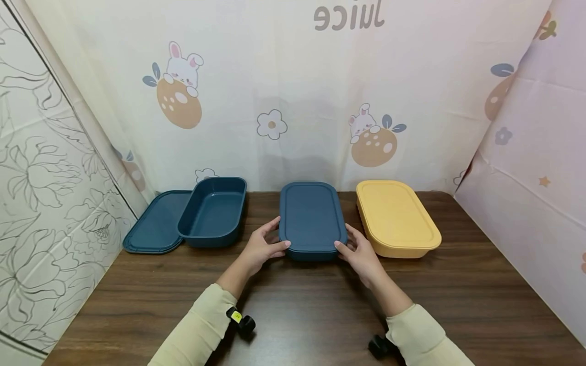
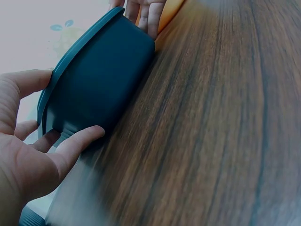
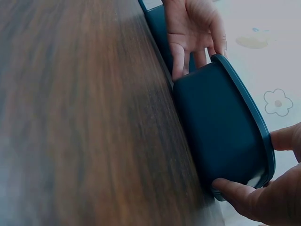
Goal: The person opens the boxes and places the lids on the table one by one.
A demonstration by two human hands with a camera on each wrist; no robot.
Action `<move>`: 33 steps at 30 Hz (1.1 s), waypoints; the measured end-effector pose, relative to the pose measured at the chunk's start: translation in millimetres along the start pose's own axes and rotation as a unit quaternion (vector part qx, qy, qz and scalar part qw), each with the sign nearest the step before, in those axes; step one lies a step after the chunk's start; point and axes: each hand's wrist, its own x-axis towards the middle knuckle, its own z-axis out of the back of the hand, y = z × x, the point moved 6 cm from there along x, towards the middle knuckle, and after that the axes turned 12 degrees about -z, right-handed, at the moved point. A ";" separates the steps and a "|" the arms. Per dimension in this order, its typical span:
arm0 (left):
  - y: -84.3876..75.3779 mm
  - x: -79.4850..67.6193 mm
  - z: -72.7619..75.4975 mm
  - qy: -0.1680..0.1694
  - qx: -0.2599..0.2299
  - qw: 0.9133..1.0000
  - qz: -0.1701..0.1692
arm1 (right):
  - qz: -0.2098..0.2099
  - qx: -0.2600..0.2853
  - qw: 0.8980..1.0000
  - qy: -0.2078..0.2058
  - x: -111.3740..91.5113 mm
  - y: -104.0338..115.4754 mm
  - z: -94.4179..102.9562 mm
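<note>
A dark blue food container (image 1: 313,218) with its lid on lies between my two hands on the wooden table. My left hand (image 1: 262,248) grips its left near corner, thumb on the lid's edge and fingers along the side. The opposite corner is held by my right hand (image 1: 361,254) in the same way. In the left wrist view, the container's near wall (image 2: 96,77) and overhanging lid rim show, with fingers spread against the side. From the right wrist, the right hand (image 3: 268,188) has its thumb at the lid rim and a finger low on the wall.
Left of the hands stands a lidless blue container (image 1: 215,213), overlapping a loose blue lid (image 1: 157,223) beside it. A yellow lidded container (image 1: 398,216) stands just right of the right hand. Behind the table (image 1: 302,310) hangs a printed curtain (image 1: 311,76).
</note>
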 end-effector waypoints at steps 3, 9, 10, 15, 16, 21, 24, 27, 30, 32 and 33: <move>0.3 0.5 -2.5 0.004 -0.002 1.000 0.003 | 0.000 -0.004 1.000 -0.001 -1.8 -0.5 2.2; -0.9 0.8 -6.4 0.011 -0.001 1.000 0.002 | -0.004 -0.011 1.000 -0.011 -0.9 -2.9 5.7; -1.1 1.0 -7.1 0.014 -0.001 1.000 -0.001 | -0.003 -0.012 1.000 -0.011 -0.8 -3.2 6.0; 0.9 1.5 -9.5 0.015 -0.005 1.000 0.003 | -0.006 -0.021 1.000 -0.012 -2.2 -5.4 8.4; 1.5 1.4 -9.7 0.015 -0.005 1.000 0.004 | -0.005 -0.023 1.000 -0.010 -2.6 -5.6 9.0; 3.2 -0.1 -11.2 0.016 -0.009 1.000 0.004 | -0.001 -0.033 0.999 0.003 -5.5 -5.3 10.4; 3.0 -1.3 -12.0 0.018 -0.008 1.000 0.003 | 0.000 -0.041 0.999 0.009 -7.1 -5.1 10.8; 2.9 -2.1 -12.5 0.018 -0.010 1.000 0.004 | 0.000 -0.047 0.999 0.012 -8.4 -5.3 11.5; 1.8 -2.6 -13.3 0.021 -0.009 1.000 0.001 | 0.000 -0.050 0.999 0.014 -9.7 -5.5 12.1; 1.8 -3.0 -13.8 0.022 -0.011 1.000 0.002 | -0.002 -0.050 0.999 0.015 -10.3 -5.5 12.7; 1.9 -3.2 -14.1 0.023 -0.010 1.000 0.002 | -0.004 -0.049 0.999 0.015 -10.4 -5.5 13.1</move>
